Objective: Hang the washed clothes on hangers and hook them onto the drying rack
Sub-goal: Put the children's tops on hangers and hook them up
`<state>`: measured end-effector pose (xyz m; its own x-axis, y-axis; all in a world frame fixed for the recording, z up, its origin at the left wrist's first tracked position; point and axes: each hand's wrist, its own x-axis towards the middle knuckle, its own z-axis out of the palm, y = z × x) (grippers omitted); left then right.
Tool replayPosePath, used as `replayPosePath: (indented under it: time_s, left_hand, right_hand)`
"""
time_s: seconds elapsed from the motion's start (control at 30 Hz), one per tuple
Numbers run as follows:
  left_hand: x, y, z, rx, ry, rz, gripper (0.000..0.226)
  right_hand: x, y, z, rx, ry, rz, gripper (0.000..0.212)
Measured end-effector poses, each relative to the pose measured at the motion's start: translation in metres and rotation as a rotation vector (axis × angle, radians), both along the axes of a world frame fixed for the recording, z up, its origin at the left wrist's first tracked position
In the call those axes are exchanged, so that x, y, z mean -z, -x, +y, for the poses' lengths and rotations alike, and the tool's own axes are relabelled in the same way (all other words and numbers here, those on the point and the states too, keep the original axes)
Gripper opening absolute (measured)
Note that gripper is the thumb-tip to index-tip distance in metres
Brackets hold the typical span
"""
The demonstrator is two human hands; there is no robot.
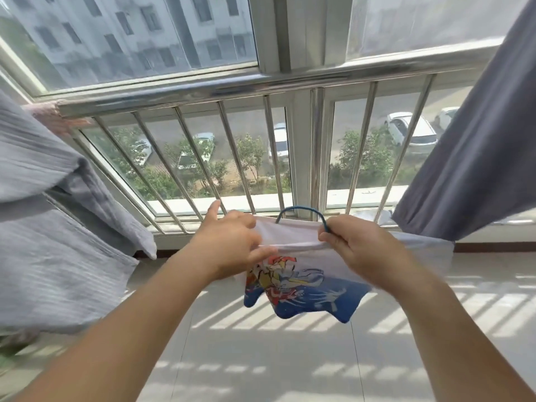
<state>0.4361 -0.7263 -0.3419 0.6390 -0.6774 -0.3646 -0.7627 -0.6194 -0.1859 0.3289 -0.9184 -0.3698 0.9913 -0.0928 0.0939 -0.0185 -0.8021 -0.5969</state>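
Note:
A small white T-shirt (295, 274) with a colourful cartoon print and blue hem hangs between my hands in front of the window. A blue hanger hook (298, 210) arches up out of its neck opening; the rest of the hanger is hidden inside the shirt. My left hand (229, 245) pinches the left side of the collar, index finger pointing up. My right hand (359, 248) grips the right side of the collar together with the base of the blue hook.
A steel railing (232, 85) with slanted bars runs across the window ahead. Grey ribbed cloth (43, 227) hangs at the left, a dark grey garment (470, 140) at the right. Sunlit tiled floor (261, 358) lies below.

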Motion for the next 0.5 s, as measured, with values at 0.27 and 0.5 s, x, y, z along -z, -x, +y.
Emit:
replayPosePath:
  time_s: [0.27, 0.5]
  left_hand:
    - [-0.002, 0.009, -0.004, 0.079, 0.127, -0.148, 0.028]
    - [-0.001, 0.016, -0.002, 0.111, 0.195, -0.186, 0.025]
  right_hand:
    - [0.007, -0.001, -0.010, 0.171, 0.059, -0.214, 0.021]
    - [0.020, -0.003, -0.010, 0.222, 0.267, -0.168, 0.021]
